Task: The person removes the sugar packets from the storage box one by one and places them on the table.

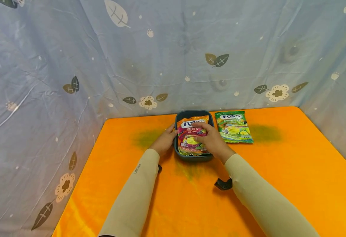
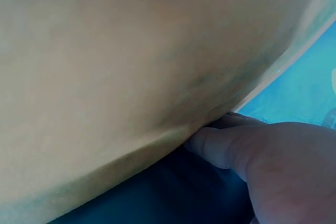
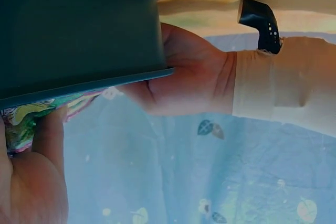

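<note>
The head view puts the red pack (image 1: 187, 141) inside the tray (image 1: 194, 159), under the right hand (image 1: 216, 142), whose fingers grip its printed face from the right. The right wrist view shows part of the pack standing past the rim, beside those fingers; it looks a close fit, so letting go too soon might let an edge ride up. Squeezing too hard could crush the contents or split the wrapping. The left hand (image 1: 164, 142) touches the tray's wall, left of the right fingers; whether its fingers curl round the rim I cannot tell. Were that contact weak, an uneven push could slide or tip the tray on the surface (image 1: 190, 204). The green pack (image 1: 233, 129) lies just right of the right fingers, where a sideways swing could knock it askew.
</note>
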Tool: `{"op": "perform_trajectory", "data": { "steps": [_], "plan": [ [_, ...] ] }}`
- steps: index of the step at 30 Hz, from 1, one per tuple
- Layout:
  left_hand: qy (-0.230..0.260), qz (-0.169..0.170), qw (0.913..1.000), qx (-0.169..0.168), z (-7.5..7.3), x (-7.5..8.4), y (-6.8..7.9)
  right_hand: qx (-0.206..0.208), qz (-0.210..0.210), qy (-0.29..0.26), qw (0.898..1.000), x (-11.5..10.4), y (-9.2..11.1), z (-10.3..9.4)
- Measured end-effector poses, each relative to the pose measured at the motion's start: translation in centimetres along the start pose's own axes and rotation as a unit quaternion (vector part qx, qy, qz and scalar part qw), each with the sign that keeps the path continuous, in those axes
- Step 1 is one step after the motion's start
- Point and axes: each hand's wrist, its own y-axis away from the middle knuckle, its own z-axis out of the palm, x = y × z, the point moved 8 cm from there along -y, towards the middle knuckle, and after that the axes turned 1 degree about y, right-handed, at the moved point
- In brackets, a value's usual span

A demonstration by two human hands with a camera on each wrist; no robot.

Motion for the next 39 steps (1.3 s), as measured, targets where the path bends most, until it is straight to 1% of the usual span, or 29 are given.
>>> {"op": "perform_trajectory", "data": {
  "steps": [2,4,8,9,11,16,19,23,27,33,34,39],
  "plan": [
    [0.005,0.003,1.0000,-0.003,0.0,0.0,0.0,0.000,-0.007,-0.005,1.000,-0.1,0.0,0.0],
    [0.005,0.005,1.0000,-0.001,0.0,0.0,-0.1,0.002,-0.010,-0.018,1.000,-0.1,0.1,-0.1],
    [0.022,0.012,0.9997,-0.006,0.0,0.1,-0.1,0.012,-0.013,-0.050,0.999,-0.1,0.3,-0.4],
    [0.019,0.013,0.9997,-0.005,0.0,0.1,-0.1,0.014,-0.014,-0.056,0.998,0.0,0.3,-0.4],
    [0.035,0.015,0.9992,-0.011,0.1,0.1,-0.1,0.017,-0.015,-0.064,0.998,0.0,0.2,-0.6],
    [0.037,0.015,0.9991,-0.010,0.1,0.1,-0.1,0.016,-0.015,-0.074,0.997,-0.1,0.1,-0.8],
    [0.026,0.012,0.9996,-0.007,0.1,0.1,0.0,0.015,-0.009,-0.083,0.996,-0.2,0.1,-0.9],
    [0.026,0.011,0.9996,-0.006,0.1,0.0,0.0,0.020,-0.004,-0.079,0.997,-0.4,0.3,-1.1],
    [0.034,0.011,0.9993,-0.007,0.2,0.1,0.0,0.030,-0.002,-0.064,0.997,-0.7,0.3,-1.7],
    [0.031,0.026,0.9992,0.000,0.3,0.3,0.1,0.049,0.005,-0.036,0.998,-0.8,0.4,-2.9],
    [0.028,0.025,0.9993,-0.004,0.3,0.6,0.4,0.050,0.006,-0.035,0.998,-0.7,0.4,-3.1],
    [0.031,0.036,0.9988,-0.006,0.3,0.7,0.3,0.053,0.007,-0.037,0.998,-0.5,0.3,-4.3]
  ]
}}
